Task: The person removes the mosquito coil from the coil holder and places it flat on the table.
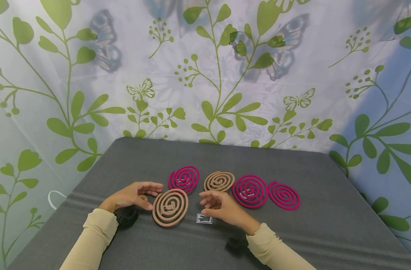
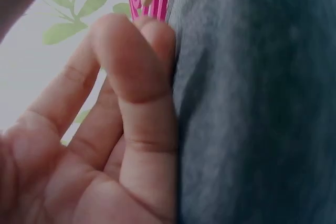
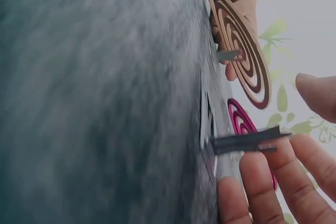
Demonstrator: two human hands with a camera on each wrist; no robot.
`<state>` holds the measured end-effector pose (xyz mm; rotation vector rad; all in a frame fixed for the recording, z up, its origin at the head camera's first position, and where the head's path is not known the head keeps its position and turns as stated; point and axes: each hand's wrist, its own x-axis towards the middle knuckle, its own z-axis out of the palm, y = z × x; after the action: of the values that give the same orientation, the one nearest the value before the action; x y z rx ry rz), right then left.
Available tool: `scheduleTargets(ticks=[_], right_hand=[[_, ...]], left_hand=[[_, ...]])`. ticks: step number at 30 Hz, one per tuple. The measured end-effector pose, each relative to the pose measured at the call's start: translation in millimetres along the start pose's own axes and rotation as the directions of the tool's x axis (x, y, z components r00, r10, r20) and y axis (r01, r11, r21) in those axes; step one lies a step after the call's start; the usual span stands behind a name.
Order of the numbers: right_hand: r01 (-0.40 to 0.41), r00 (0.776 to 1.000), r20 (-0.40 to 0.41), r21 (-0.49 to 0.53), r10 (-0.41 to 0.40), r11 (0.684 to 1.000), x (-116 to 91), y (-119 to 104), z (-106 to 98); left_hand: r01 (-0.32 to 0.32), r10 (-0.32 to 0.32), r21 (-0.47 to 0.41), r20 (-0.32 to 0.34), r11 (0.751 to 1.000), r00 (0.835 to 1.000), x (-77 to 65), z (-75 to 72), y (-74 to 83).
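A tan mosquito coil (image 1: pixel 170 207) sits raised and tilted on a small metal stand, at the front left of the group. My left hand (image 1: pixel 137 195) is beside its left edge, fingers loosely bent and nothing held in them, as the left wrist view also shows. Right of that coil, a bare metal coil stand (image 1: pixel 204 219) rests on the table with its prong sticking up (image 3: pixel 241 142). Over this stand hovers my right hand (image 1: pixel 225 208), thumb apart from the fingers. In the right wrist view the fingers (image 3: pixel 257 182) are right behind the prong.
Behind the hands, a magenta coil (image 1: pixel 184 179), a second tan coil (image 1: pixel 219 181) and another magenta coil (image 1: pixel 250 191) lie over stands. One more magenta coil (image 1: pixel 284 195) is at the right end. The grey cloth-covered table (image 1: pixel 310 240) meets a leaf-patterned curtain (image 1: pixel 178 78) at the back.
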<state>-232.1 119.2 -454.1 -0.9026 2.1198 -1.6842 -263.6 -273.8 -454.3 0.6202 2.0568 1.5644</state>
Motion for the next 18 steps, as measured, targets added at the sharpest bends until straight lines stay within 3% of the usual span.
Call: scheduleTargets(ticks=[9, 18], right_hand=[[-0.048, 0.998, -0.028, -0.011, 0.048, 0.999, 10, -1, 13], [-0.079, 0.994, -0.09, -0.107, 0.069, 0.991, 19, -8, 24]], left_hand=[[0.031, -0.031, 0.086, -0.001, 0.996, 1.0, 0.8, 0.9, 1.9], [0.022, -0.022, 0.094, 0.0, 0.995, 1.0, 1.3, 1.5, 2.9]])
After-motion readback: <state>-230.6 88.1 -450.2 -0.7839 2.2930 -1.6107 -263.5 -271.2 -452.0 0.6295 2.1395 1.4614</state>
